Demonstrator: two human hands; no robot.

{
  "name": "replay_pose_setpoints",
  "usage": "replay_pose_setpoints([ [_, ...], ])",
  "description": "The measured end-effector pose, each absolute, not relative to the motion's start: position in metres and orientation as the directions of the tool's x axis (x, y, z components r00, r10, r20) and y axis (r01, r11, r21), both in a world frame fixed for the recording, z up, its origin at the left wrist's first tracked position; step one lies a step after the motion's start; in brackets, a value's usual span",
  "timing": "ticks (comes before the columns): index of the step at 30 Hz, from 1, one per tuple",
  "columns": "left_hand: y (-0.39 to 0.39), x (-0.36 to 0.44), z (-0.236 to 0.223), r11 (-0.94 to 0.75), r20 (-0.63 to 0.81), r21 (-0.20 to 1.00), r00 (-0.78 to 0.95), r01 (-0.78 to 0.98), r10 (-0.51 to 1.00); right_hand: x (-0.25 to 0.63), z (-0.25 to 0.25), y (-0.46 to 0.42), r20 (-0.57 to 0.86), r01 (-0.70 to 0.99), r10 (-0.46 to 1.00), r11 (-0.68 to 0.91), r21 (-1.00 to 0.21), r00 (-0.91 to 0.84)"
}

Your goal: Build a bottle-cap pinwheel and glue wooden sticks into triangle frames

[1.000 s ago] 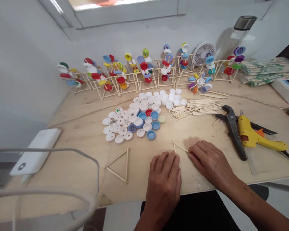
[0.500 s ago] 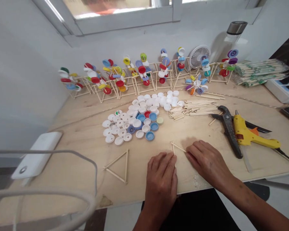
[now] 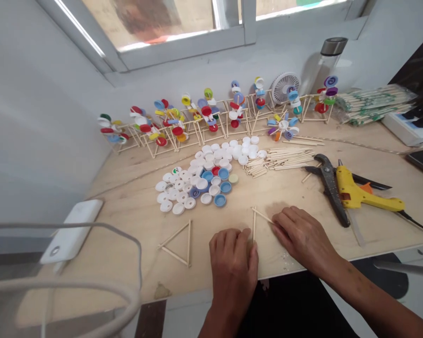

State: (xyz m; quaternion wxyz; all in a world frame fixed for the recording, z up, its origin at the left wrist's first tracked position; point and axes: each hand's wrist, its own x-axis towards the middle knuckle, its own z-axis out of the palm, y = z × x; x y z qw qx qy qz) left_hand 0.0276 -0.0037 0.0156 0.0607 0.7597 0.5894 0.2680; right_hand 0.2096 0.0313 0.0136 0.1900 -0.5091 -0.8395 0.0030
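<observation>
pinning two wooden craft sticks into a v on the plywood worktop, apex pointing away; left hand pinches the upright stick's near end, right hand presses flat, fingers together, on the slanted stick's end.

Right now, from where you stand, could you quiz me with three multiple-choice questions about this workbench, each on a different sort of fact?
1. Where is the yellow hot glue gun?
A. On the right of the plywood board
B. Beside the white power bank
C. On the bottle caps

2. How many sticks form the stick triangle?
A. Two
B. Three
C. Five

3. How do the two sticks between the left hand and right hand lie?
A. Upright in a cap
B. Apart, side by side
C. Meeting at one end in a V

Answers:
1. A: it lies to the right of both hands.
2. B: three sticks make its sides.
3. C: their upper ends touch, with the lower ends spread.
</observation>
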Motion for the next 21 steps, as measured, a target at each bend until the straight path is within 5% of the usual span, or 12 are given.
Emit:
replay_pose_setpoints([
  [21,0.0036,0.0314,0.0090,-0.370,0.424,0.361,0.203,0.856,0.883,0.2124,0.0088,0.0301,0.392,0.836,0.812,0.523,-0.164,-0.432],
])
